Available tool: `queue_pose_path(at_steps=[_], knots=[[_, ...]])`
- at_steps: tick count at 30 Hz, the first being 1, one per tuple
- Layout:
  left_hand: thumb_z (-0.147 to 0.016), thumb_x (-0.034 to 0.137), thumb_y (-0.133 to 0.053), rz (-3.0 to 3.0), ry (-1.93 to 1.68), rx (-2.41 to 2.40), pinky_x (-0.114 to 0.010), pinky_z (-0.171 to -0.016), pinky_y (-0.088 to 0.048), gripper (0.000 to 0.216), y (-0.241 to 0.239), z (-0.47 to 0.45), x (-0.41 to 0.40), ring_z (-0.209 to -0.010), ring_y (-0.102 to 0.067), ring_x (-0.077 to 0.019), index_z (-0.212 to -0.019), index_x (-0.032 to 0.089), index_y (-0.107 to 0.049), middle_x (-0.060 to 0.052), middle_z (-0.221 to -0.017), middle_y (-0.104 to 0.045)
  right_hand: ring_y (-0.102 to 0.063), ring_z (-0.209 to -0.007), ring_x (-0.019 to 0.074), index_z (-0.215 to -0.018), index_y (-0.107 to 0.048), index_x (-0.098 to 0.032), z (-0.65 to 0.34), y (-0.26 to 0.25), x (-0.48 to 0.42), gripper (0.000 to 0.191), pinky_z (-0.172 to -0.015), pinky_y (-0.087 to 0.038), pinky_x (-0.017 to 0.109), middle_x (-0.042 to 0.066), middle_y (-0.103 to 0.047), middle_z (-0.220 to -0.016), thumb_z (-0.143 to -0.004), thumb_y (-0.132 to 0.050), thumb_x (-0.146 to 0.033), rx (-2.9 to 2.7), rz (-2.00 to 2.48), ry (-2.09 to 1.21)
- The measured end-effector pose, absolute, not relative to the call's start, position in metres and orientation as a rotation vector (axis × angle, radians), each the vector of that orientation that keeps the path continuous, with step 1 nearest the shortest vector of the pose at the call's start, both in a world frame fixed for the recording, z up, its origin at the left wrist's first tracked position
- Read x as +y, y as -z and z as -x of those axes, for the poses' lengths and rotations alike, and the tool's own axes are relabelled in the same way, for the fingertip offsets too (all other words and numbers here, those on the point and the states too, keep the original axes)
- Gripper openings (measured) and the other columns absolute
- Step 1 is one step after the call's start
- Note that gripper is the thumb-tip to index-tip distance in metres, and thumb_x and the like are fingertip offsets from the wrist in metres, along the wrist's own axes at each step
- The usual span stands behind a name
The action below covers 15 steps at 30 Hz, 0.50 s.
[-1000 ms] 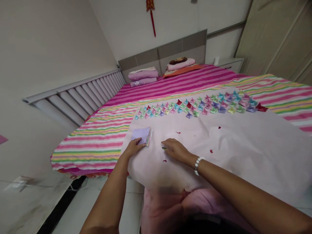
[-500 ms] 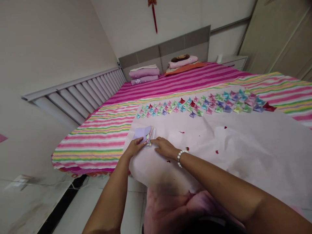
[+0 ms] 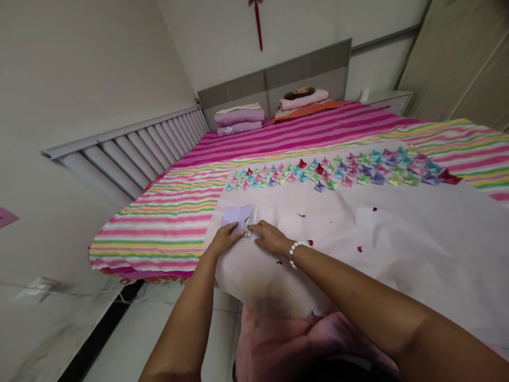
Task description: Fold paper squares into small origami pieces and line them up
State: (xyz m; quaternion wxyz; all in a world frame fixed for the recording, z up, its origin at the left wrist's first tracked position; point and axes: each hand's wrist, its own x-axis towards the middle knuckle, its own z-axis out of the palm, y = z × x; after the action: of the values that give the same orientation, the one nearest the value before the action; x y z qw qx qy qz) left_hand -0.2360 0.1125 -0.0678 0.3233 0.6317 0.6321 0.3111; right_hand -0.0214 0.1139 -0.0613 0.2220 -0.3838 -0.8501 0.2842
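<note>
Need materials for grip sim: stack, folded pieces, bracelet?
Stack: likely matte paper, from its thin layered edges. Folded pieces: also likely matte paper, from their crisp folds and points. Bracelet: white beads, seemingly smooth; plastic or stone, can't tell.

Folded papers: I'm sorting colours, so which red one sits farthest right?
The red one beside the rightmost purple one; other red ones have neighbours on both sides.

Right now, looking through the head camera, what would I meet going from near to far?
Pink clothing, the left hand, the purple-topped paper stack, the colourful folded paper pieces, the folded lilac bedding, the grey headboard.
</note>
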Motion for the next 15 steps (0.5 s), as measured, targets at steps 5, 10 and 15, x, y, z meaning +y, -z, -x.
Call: queue_pose_path(at_steps=[5, 10, 15], knots=[[-0.062, 0.054, -0.073, -1.645, -0.817, 1.662, -0.038, -0.105, -0.038, 0.077, 0.0708, 0.2376, 0.1129, -0.123, -0.051, -0.0309, -0.124, 0.012, -0.058, -0.015, -0.134, -0.056, -0.054, -0.099, 0.0217, -0.127, -0.055, -0.022, 0.0227, 0.0606, 0.1149, 0.050, -0.089, -0.038, 0.031, 0.008, -0.053, -0.108, -0.078, -0.057, -0.010, -2.321, 1.054, -0.824], [-0.065, 0.055, -0.071, -1.639, -0.814, 1.671, -0.039, -0.105, -0.038, 0.076, 0.0691, 0.2370, 0.1118, -0.123, -0.052, -0.0304, -0.125, 0.011, -0.058, -0.015, -0.132, -0.057, -0.054, -0.100, 0.0228, -0.121, -0.059, -0.021, 0.0205, 0.0593, 0.1124, 0.048, -0.091, -0.038, 0.033, 0.009, -0.053, -0.107, -0.076, -0.057, -0.006, -2.270, 1.024, -0.892], [-0.056, 0.050, -0.079, -1.628, -0.802, 1.695, -0.039, -0.103, -0.041, 0.082, 0.0705, 0.2367, 0.1115, -0.122, -0.052, -0.0320, -0.126, 0.013, -0.057, -0.015, -0.133, -0.056, -0.056, -0.095, 0.0216, -0.119, -0.061, -0.018, 0.0200, 0.0558, 0.1092, 0.047, -0.089, -0.041, 0.034, 0.010, -0.056, -0.107, -0.074, -0.057, -0.002, -2.160, 0.996, -1.032]])
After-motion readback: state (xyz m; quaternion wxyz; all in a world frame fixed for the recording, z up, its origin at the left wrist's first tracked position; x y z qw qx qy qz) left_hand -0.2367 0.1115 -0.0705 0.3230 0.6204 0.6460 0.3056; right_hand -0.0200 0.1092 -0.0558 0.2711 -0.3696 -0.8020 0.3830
